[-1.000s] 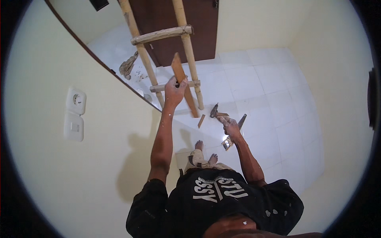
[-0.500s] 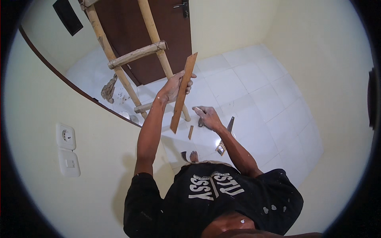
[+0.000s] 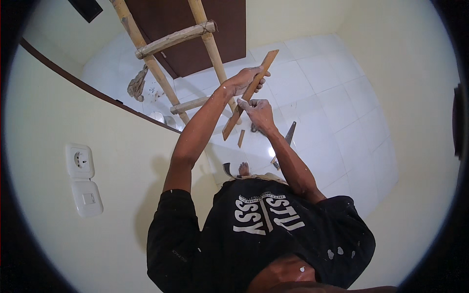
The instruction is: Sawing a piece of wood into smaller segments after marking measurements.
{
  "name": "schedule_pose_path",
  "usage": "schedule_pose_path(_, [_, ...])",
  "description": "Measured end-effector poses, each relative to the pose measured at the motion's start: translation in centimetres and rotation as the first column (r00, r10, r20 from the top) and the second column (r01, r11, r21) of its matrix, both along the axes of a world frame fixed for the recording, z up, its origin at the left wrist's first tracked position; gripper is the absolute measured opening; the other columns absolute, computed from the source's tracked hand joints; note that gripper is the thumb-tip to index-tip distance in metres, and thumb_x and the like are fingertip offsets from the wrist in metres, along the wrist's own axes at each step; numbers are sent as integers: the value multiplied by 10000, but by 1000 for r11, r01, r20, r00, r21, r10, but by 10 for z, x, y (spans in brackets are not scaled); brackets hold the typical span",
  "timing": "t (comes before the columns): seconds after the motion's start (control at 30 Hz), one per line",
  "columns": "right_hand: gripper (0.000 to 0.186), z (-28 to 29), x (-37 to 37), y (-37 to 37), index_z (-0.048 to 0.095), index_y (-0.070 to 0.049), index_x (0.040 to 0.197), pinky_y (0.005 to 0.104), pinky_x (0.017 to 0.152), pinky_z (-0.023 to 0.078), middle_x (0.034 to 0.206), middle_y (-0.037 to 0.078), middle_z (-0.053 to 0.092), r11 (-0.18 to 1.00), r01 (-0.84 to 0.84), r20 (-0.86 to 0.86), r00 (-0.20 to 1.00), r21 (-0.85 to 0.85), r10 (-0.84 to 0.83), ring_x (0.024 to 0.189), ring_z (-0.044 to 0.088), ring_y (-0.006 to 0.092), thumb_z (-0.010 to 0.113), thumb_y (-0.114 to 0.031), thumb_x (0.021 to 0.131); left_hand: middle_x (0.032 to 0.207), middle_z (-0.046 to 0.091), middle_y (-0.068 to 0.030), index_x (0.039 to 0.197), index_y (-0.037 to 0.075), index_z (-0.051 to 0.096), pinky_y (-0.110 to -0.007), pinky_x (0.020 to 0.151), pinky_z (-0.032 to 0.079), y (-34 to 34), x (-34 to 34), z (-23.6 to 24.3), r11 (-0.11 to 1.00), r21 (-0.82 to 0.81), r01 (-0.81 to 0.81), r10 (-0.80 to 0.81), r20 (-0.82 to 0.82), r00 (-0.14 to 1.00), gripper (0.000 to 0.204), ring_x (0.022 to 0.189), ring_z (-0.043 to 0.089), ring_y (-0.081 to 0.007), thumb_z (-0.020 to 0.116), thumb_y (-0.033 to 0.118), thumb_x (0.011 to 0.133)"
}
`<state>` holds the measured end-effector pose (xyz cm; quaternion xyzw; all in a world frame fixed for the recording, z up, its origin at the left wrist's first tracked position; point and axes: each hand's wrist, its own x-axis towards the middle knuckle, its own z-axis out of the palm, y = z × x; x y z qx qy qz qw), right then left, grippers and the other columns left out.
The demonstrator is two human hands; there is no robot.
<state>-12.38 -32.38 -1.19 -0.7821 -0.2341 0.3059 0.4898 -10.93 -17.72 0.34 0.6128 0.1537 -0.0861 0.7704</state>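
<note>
My left hand (image 3: 245, 82) grips a narrow brown wooden strip (image 3: 250, 91) by its upper half, the fingers wrapped round its far side. The strip is held slanting in the air, and its ends look cut at an angle. Lower on the strip, my right hand (image 3: 260, 113) is closed, with thumb and forefinger pinched at its edge. Whether anything small is also between those fingers is hidden. Both hands look dusted with pale powder. Below them, a short wooden offcut (image 3: 241, 138) lies on the white tiled floor (image 3: 332, 107).
A bamboo ladder (image 3: 176, 40) with tied rungs leans by a brown door (image 3: 195, 14). On the floor lie a handsaw (image 3: 291, 133), partly behind my right forearm, and a crumpled cloth (image 3: 138, 87). A socket (image 3: 81, 161) is on the left wall; a curved dark object (image 3: 226, 169) is near my foot.
My right hand has come up to the wooden strip and now pinches it; before, it was apart from it. The strip and my left hand have shifted right and upward in view.
</note>
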Motion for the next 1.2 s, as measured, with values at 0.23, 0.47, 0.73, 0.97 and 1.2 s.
schedule_pose_path(0.23, [477,-35,-15,6,706,-10,756,360,617,490,598,134,632,996,84,69,994,-22,-82,588,635,237,652,-484,756,760,477,5,1169,34,534,-250,619,423,2,-13,-20,980,-66,188,-188,1,982,459,689,461,-89,367,415,976])
schedule_pose_path(0.47, [385,-49,-20,5,682,47,886,351,571,431,600,98,580,979,140,-30,990,148,-137,571,517,161,598,-325,836,759,496,8,1153,8,545,-251,627,414,-21,1,-26,894,326,306,-332,28,943,460,687,454,-100,491,408,932])
schedule_pose_path(0.73, [459,-113,-15,-50,677,32,840,377,626,470,622,138,603,990,90,44,994,107,-96,610,584,201,604,-422,833,978,631,-146,1200,-8,538,-345,803,459,-57,8,-42,606,787,114,-348,133,928,535,880,581,-224,650,362,831])
schedule_pose_path(0.97, [464,-191,-52,-128,671,24,859,374,642,474,702,129,646,987,92,-121,987,-135,-109,677,617,209,571,-429,849,986,636,-188,1176,-1,562,-368,828,462,-73,7,-58,570,807,155,-288,20,958,509,915,609,-269,652,357,827])
schedule_pose_path(1.2, [431,-267,-77,-183,645,33,1004,403,816,476,910,223,659,950,126,-293,932,-284,-212,821,627,325,464,-337,878,1009,633,-150,1244,8,494,-333,777,488,-65,14,-148,845,524,-106,83,67,994,525,947,611,-219,570,381,884])
